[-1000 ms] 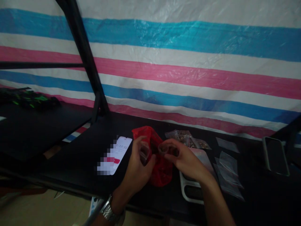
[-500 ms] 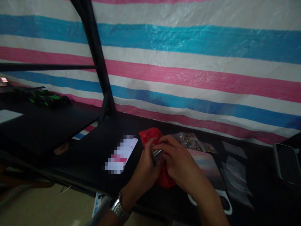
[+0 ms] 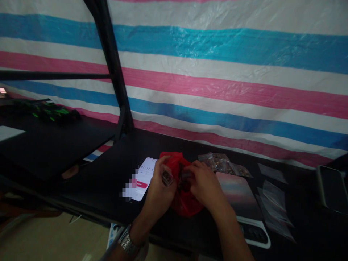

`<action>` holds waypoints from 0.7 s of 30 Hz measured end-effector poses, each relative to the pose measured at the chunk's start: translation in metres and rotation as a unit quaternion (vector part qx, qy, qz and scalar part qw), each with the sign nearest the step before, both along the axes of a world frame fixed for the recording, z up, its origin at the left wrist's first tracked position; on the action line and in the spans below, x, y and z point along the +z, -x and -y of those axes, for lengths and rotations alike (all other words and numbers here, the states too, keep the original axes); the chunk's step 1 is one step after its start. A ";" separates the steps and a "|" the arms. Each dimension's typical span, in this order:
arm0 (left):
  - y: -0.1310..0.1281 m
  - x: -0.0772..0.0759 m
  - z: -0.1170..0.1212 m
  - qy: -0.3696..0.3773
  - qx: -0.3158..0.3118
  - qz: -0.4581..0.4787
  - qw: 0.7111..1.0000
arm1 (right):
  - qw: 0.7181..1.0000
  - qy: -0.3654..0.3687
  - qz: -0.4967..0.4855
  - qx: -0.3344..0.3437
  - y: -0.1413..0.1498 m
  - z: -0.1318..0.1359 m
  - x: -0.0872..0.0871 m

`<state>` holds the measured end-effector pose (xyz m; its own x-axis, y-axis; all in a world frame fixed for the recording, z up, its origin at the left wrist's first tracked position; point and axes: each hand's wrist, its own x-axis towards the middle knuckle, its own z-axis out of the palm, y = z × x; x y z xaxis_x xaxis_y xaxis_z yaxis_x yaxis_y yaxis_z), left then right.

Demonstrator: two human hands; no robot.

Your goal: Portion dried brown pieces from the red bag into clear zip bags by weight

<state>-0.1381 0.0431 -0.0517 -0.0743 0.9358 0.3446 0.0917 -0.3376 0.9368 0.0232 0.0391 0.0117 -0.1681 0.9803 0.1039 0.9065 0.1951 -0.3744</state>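
Observation:
A small clear plastic bag [image 3: 166,177] with dark bits in it is held in my left hand [image 3: 157,192], the fingers curled round it. My right hand [image 3: 203,183] reaches into the mouth of a red plastic bag [image 3: 187,204], its fingers bent together over dark contents. What the right fingertips hold is hidden in shadow. The red bag stands on the black table between both hands. Just right of my right hand lies a flat scale [image 3: 236,194] with a silvery plate and a white-edged button panel.
Filled clear zip bags [image 3: 220,163] lie behind the scale, and flat clear bags [image 3: 274,206] to its right. A lit phone [image 3: 144,179] lies left. A dark-screened device [image 3: 331,188] is at the far right. A black frame post [image 3: 114,72] rises at the left.
My hands have moved apart from each other. The left shifted left with the clear bag; the right went down into the red bag's mouth. More of the scale's panel shows.

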 end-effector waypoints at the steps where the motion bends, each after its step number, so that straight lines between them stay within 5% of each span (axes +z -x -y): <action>1: 0.001 0.001 0.000 0.006 -0.010 -0.003 1.000 | 1.000 -0.001 0.024 -0.011 0.002 -0.001 -0.003; 7: -0.003 0.008 0.004 0.034 -0.044 0.000 0.998 | 0.994 -0.008 0.086 -0.064 -0.004 -0.004 -0.002; 14: -0.011 0.016 0.007 0.098 -0.072 0.073 0.990 | 0.999 0.025 0.042 -0.020 -0.009 -0.004 -0.004; 21: -0.017 0.027 0.006 0.195 0.013 0.188 0.963 | 0.998 0.060 -0.010 0.004 -0.016 0.004 0.002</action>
